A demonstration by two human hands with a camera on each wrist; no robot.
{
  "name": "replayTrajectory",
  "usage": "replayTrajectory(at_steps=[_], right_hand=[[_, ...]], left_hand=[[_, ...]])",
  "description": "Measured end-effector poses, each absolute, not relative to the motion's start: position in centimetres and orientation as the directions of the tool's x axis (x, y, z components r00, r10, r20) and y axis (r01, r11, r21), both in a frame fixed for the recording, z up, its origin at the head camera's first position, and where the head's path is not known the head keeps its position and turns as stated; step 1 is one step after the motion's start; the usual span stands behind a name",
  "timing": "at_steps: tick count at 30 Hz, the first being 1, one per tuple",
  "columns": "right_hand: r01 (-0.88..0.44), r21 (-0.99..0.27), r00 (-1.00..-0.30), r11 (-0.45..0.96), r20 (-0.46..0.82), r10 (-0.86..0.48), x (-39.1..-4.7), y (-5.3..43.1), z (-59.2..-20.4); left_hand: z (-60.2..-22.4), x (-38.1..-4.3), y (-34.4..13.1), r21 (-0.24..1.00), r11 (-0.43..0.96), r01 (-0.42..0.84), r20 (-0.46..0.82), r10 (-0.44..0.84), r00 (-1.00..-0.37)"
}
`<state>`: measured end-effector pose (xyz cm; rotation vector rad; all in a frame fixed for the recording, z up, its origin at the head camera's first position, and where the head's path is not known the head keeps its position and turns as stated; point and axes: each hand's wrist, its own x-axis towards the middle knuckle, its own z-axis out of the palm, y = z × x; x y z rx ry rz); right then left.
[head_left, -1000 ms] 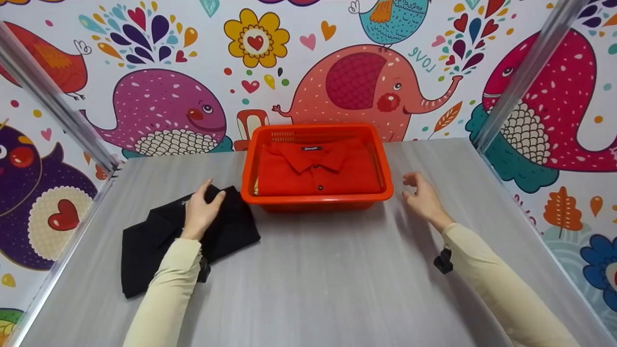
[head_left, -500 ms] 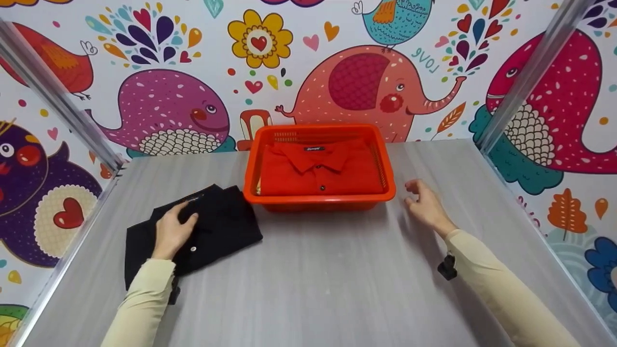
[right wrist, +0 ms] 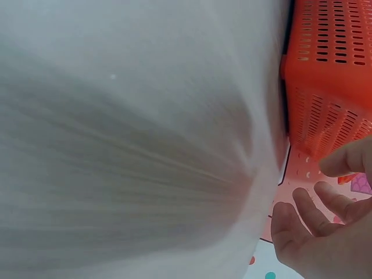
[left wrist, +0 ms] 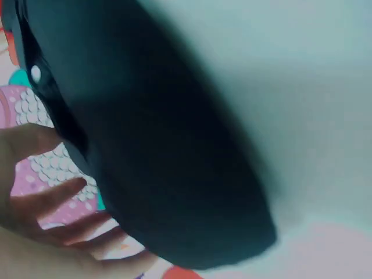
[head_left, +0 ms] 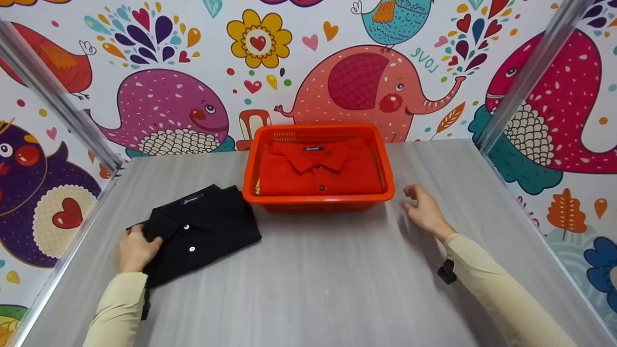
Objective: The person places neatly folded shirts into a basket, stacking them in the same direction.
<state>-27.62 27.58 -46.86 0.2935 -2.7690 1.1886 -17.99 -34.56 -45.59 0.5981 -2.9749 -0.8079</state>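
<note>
A folded black shirt (head_left: 212,231) with white buttons lies on the table left of the basket, its collar toward the back. My left hand (head_left: 135,248) is at the shirt's left edge, thumb over the cloth and fingers near the rim. In the left wrist view, the fingers (left wrist: 55,197) are spread beside the black cloth; some fingertips are hidden at its edge. My right hand (head_left: 426,212) hovers to the right of the basket, fingers loosely bent, holding nothing. A folded red shirt (head_left: 289,178) with dark buttons lies in the orange basket (head_left: 318,198).
The grey table (head_left: 328,284) stretches in front of the basket. Behind it stands a wall (head_left: 299,14) printed with cartoon animals. Metal posts (head_left: 525,82) rise at both back corners, and a metal edge (head_left: 48,284) runs along the table's left side.
My left hand has moved left and toward me across the black shirt, from near its collar to its left edge. My right hand has drifted slightly toward me. The basket stays put.
</note>
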Motion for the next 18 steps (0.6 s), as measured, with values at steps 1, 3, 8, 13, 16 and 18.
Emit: replayTrajectory(at_steps=[1,3,8,13,16,18], right_hand=[[-0.216,-0.706,-0.976,0.675,0.174,-0.131,-27.6,27.6,-46.9],[-0.215,-0.706,-0.976,0.675,0.173,-0.131,-27.5,27.7,-46.9],[-0.216,-0.715,-0.976,0.665,0.172,-0.133,-27.4,27.8,-47.1],[-0.218,-0.724,-0.976,0.654,0.174,-0.132,-27.4,27.8,-47.3],[-0.217,-0.726,-0.976,0.652,0.172,-0.134,-27.4,27.7,-47.4],[-0.214,-0.728,-0.977,0.652,0.165,-0.137,-27.3,27.7,-47.5]], left_hand=[[-45.6,-17.7,-34.9,0.502,0.774,-0.386,-0.117,-0.382,-0.917],[-45.6,-17.2,-35.4,0.522,0.734,-0.435,-0.16,-0.417,-0.895],[-45.3,-16.3,-36.3,0.505,0.687,-0.522,-0.248,-0.464,-0.85],[-44.9,-15.9,-36.8,0.481,0.704,-0.523,-0.301,-0.427,-0.852],[-44.8,-15.8,-37.0,0.499,0.695,-0.517,-0.335,-0.396,-0.855],[-44.8,-15.7,-37.0,0.55,0.638,-0.54,-0.38,-0.384,-0.841]])
